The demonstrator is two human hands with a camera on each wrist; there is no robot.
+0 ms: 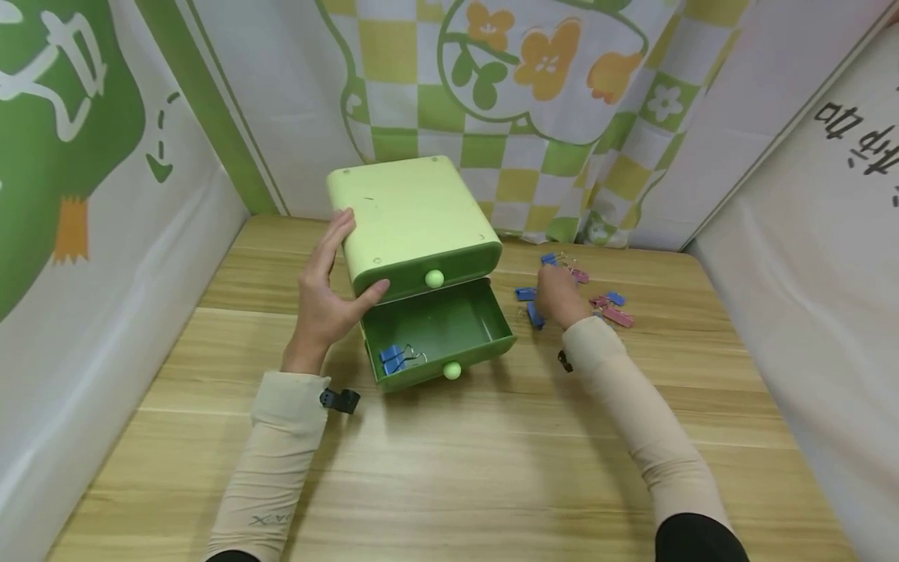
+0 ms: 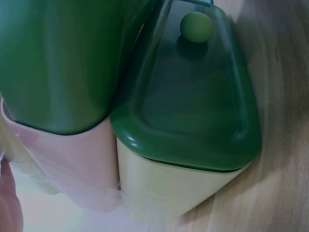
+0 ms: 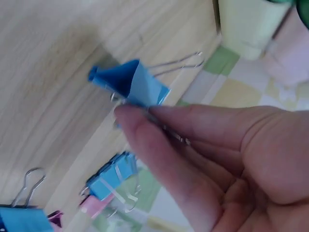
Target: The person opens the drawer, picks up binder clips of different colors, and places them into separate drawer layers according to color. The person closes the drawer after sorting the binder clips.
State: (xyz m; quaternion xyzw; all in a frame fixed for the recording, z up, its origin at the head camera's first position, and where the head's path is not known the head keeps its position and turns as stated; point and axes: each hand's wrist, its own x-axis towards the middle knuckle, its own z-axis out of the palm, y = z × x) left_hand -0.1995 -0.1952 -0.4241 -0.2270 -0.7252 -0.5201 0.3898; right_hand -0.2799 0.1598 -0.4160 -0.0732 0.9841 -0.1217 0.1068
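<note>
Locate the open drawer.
Head view, centre: the open green drawer juts out beneath the closed top drawer, between the left hand and right hand.

Drawers (image 1: 449,324) are green; clips (image 3: 147,89), blue or pink.

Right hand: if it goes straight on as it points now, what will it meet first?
Beyond the blue clip that the right hand pinches, probably the table, though depth is unclear.

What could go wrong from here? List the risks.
The blue binder clip could slip, since the right hand seems to pinch it by a wire handle. The lower drawer juts out, so a bump might shove it. The left hand, against the drawer cabinet, may push it askew.
</note>
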